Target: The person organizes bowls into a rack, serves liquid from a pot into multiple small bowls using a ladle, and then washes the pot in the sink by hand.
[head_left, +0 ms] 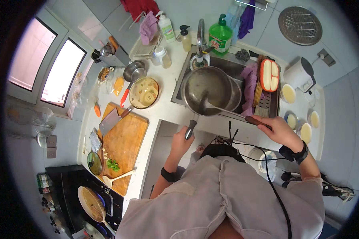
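A: what are you getting on the head cam?

B: I've got the left hand (182, 139) wrapped round the handle (190, 129) of a wok (215, 81) over the sink (178, 89), faucet (201, 34) near its far rim.

A: and the right?

B: right hand (282, 130) is on the brown grip (257, 121) of a spatula (227, 110), blade down inside the wok. Can't tell from here what's in there tbh.

A: anything off left?

B: yep, I see a cutting board (129, 139) with a cleaver (109, 121) across its edge and chopped greens (113, 165), plus a frying pan (91, 204) on the stove (64, 187).

A: far right?

B: white kettle (299, 75), round containers (288, 94) of pale yellow stuff near it.
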The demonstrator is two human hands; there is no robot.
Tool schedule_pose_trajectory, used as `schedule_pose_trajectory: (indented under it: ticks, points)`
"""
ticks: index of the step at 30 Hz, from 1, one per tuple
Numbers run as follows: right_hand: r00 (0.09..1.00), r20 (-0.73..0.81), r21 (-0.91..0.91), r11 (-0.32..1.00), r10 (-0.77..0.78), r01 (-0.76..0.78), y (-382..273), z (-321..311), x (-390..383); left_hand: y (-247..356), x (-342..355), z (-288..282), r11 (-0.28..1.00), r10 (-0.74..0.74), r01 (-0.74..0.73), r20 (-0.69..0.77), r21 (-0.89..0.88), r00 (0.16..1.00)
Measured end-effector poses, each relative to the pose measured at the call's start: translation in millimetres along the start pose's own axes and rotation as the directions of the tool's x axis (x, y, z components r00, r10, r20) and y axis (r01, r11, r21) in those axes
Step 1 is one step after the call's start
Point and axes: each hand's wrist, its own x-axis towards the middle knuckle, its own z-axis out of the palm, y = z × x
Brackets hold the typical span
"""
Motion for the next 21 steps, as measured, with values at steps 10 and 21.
schedule_pose_trajectory:
  ticks: [10,21]
  points:
    - [0.953,-0.302,0.019,1.0,0.013,-0.008,15.9,43.4,48.1,-0.3,5.0,-1.4,1.0,-0.019,0.019,-0.061,-0.001,0.998]
    - [0.983,-0.136,0.419,0.906,0.126,-0.059,21.3,46.9,47.1,-10.7,6.8,0.1,0.99,-0.109,0.124,-0.2,0.061,0.974]
